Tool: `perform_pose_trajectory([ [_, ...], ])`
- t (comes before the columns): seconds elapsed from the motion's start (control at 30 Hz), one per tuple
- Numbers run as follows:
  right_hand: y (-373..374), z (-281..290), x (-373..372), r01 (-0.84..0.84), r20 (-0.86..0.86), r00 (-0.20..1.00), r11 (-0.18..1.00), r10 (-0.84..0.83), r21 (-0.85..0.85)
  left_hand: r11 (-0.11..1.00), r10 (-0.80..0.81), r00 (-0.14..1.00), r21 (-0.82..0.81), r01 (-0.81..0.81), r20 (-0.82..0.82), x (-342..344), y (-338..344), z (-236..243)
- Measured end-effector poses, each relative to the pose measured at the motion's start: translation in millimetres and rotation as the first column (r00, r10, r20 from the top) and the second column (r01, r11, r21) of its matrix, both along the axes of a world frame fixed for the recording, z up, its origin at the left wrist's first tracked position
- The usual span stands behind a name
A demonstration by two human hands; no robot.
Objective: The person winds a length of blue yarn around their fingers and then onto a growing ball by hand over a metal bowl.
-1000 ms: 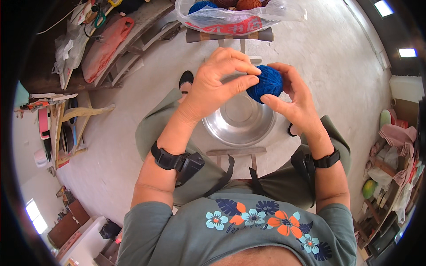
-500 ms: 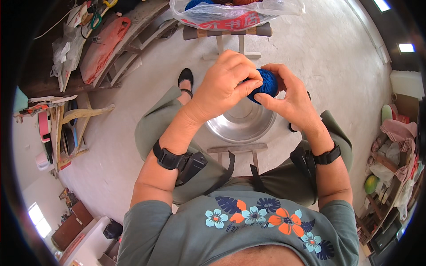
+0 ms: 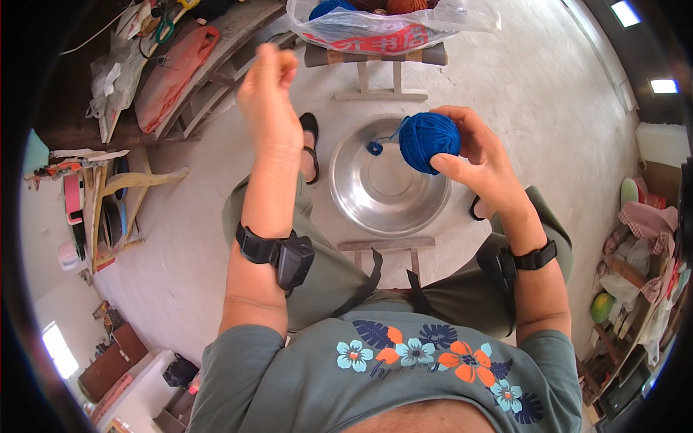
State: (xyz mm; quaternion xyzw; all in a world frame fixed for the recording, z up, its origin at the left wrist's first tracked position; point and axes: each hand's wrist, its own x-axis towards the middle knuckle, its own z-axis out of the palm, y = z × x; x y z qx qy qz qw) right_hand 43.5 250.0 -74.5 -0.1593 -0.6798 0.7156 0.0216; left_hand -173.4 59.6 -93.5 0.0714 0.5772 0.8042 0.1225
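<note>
My right hand (image 3: 480, 155) grips a ball of blue yarn (image 3: 429, 143) from its right side, the thumb pressed on its lower front. A thin strand leaves the ball's left side and leads to a small blue coil (image 3: 375, 148), seen against the silver metal basin (image 3: 354, 198); whether the coil hangs or lies there I cannot tell. Up and to the left, my left hand (image 3: 271, 101) is raised away from the ball. Its fingers are curled together, and what they hold, if anything, is hidden.
Beyond the basin, a stool (image 3: 381, 94) bears a clear plastic bag (image 3: 462, 20) with blue and orange yarn balls. A cluttered wooden shelf (image 3: 216, 61) with a red bag and green-handled scissors (image 3: 164, 29) is at upper left. More clutter (image 3: 639, 245) lines the right side.
My left hand has left the yarn ball and moved up and left. The ball now shows fully in my right hand, and the strand with its small coil has come into view.
</note>
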Motion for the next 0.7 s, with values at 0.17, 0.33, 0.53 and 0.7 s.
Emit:
perform_pose_trajectory([
  [0.17,1,3,-1,-0.053,-0.078,0.996,0.987,0.042,-0.151,0.971,-0.185,0.974,-0.175,0.161,-0.133,21,13,9],
  [0.33,0,9,-3,-0.047,-0.114,0.993,0.949,0.011,-0.313,0.586,-0.772,0.628,-0.275,0.762,0.095,57,23,23],
  [0.53,1,6,-3,-0.055,-0.021,0.998,0.958,0.051,-0.282,0.607,-0.751,0.649,-0.262,0.75,0.118,57,24,19],
  [0.7,0,8,0,-0.018,0.057,0.998,0.928,0.042,-0.372,0.613,-0.744,0.658,-0.273,0.741,0.116,63,28,11],
])
